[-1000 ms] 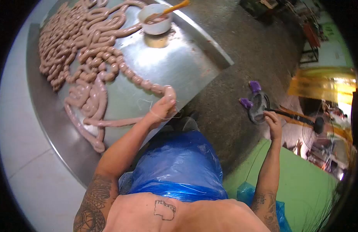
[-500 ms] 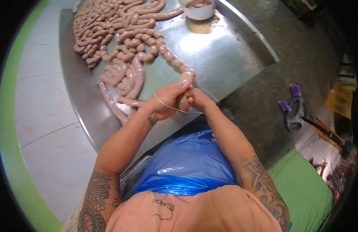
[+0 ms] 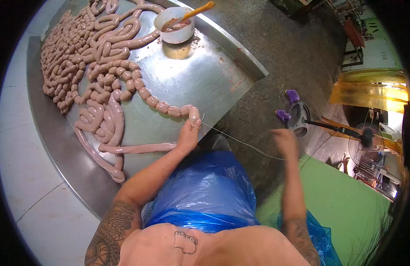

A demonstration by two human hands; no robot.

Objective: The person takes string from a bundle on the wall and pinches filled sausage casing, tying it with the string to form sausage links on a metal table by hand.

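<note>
My left hand (image 3: 188, 136) is closed around the sausage chain (image 3: 162, 107) near the table's front edge, where a loop of string wraps the casing. From there the white string (image 3: 245, 144) stretches rightward past the edge toward my right hand (image 3: 285, 144). That hand is a closed fist, somewhat blurred, held out over the floor with the string running to it. Tied short links lead back from my left hand to a large heap of sausages (image 3: 67, 62). A long untied sausage length (image 3: 138, 148) passes under my left wrist.
The raised-rim metal table (image 3: 205, 80) carries a white bowl (image 3: 176, 33) of reddish filling with an orange-handled utensil (image 3: 198, 10). A standing fan (image 3: 367, 142) and purple footwear (image 3: 292, 95) are to the right. A blue plastic apron (image 3: 200, 190) covers my lap.
My hands were together at the sausage; now the right has swung out to the right, drawing the string long. My left stays on the chain. The view has shifted right.
</note>
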